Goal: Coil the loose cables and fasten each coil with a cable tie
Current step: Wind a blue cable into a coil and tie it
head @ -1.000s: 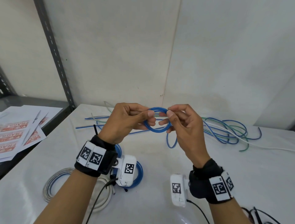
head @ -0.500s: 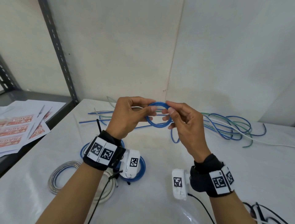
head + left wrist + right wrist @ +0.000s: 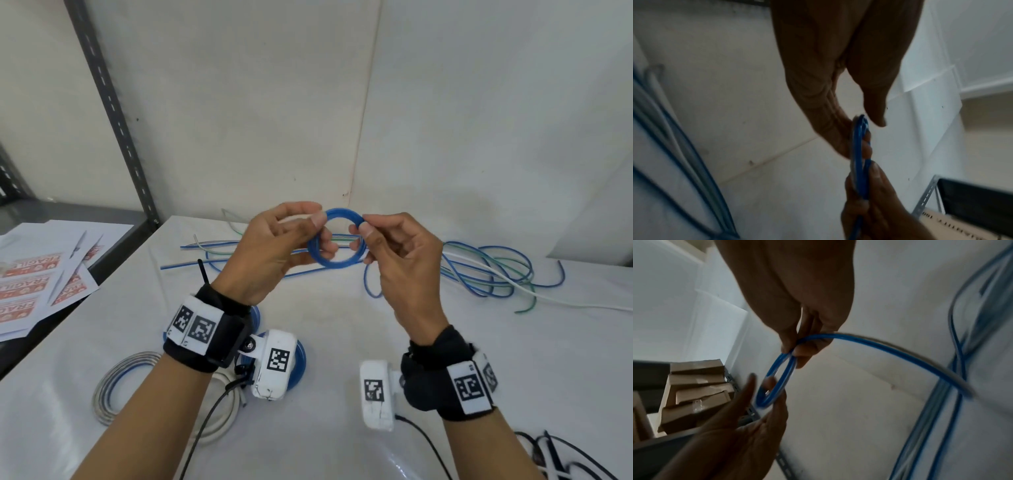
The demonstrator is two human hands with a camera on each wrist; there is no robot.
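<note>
Both hands hold a small blue cable coil [image 3: 337, 262] upright above the white table [image 3: 342, 342]. My left hand [image 3: 274, 246] pinches the coil's left side between thumb and fingers. On the coil's upper right edge my right hand [image 3: 394, 246] pinches with thumb and forefinger. The cable's free tail [image 3: 371, 284] hangs down towards the table. Seen edge-on in the left wrist view, the coil [image 3: 859, 154] sits between both hands' fingertips. In the right wrist view the coil [image 3: 774, 381] trails a tail [image 3: 900, 358] to the right.
Loose blue, green and white cables [image 3: 496, 274] sprawl at the back right, more [image 3: 212, 250] at the back left. A blue coil [image 3: 298, 359] and a white-grey coil [image 3: 113, 387] lie near my left wrist. Black cables [image 3: 561, 455] lie bottom right. Printed sheets [image 3: 37, 274] cover the left shelf.
The coil and both hands have stayed together, rising slightly in view. The right thumb and forefinger have shifted up to the coil's upper right edge.
</note>
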